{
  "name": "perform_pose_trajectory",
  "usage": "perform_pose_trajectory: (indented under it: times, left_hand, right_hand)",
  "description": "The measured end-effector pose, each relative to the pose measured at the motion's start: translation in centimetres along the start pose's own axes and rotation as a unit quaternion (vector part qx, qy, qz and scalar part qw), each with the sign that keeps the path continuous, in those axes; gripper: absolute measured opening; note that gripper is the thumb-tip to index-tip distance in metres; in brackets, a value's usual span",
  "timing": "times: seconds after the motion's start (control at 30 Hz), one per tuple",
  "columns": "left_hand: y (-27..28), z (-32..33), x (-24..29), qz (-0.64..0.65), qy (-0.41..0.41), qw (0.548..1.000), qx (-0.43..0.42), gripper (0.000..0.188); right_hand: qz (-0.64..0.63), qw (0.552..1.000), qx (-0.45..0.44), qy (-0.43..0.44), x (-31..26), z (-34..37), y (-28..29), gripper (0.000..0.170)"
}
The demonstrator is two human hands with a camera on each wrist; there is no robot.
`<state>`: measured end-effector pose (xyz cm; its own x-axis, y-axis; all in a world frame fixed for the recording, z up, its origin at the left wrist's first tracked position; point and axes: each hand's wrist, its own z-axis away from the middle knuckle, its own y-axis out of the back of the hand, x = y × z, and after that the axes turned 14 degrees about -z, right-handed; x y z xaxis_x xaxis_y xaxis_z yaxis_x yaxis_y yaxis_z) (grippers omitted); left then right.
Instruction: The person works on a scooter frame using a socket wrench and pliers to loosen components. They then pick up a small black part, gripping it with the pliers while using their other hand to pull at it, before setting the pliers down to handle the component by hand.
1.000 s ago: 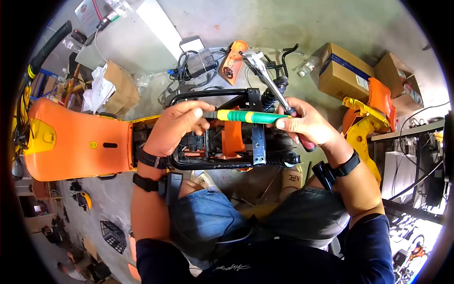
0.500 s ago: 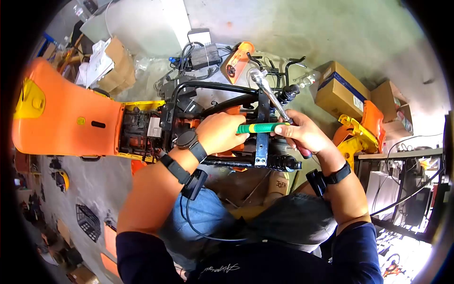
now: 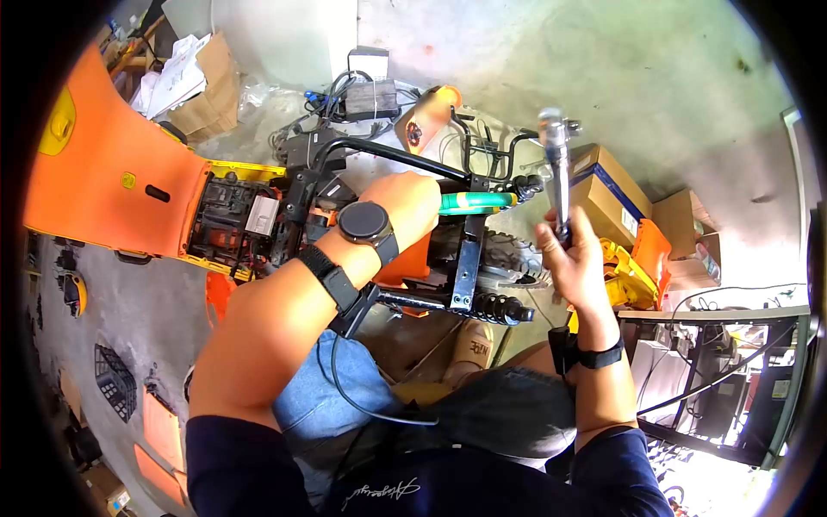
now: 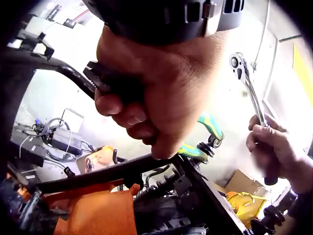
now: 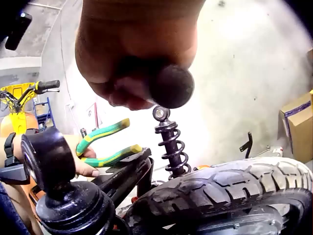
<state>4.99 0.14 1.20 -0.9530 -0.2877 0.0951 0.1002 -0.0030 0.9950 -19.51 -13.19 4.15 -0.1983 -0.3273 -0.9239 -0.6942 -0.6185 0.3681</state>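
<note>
Pliers [image 3: 476,200] sit gripped in a person's left hand [image 3: 405,205] above a black frame [image 3: 466,263], while the right hand [image 3: 575,263] holds a ratchet [image 3: 558,172] by its handle, well apart from them. From the head, the pliers' two handles nearly overlap; the right wrist view separates them, green and yellow, spread above the frame, with a tyre [image 5: 234,186] and a coiled shock [image 5: 170,142] nearby. That angle catches only the ratchet's rounded end beneath the fist. The left wrist view alone reveals the pliers' dark nose poking past curled fingers, and the ratchet's round dial.
</note>
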Motion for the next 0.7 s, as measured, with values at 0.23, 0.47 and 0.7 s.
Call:
perform_pose_trajectory:
  times: [0.23, 0.47, 0.7]
  left_hand:
    - [-0.7, -0.1, 0.0, 0.01, -0.007, 0.998, 0.054, 0.014]
    - [0.6, -0.2, 0.0, 0.058, -0.008, 0.997, 0.05, 0.014]
    - [1.7, -0.2, 0.7, 0.059, 0.01, 0.997, 0.039, 0.017]
  right_hand:
    - [0.273, 0.959, -0.053, -0.061, 0.2, 0.1, -0.7, 0.022]
    - [0.183, 0.974, 0.092, 0.103, -3.0, 0.6, -1.1, 0.012]
    - [0.237, 0.936, 0.089, 0.245, -0.7, 0.6, -1.4, 0.02]
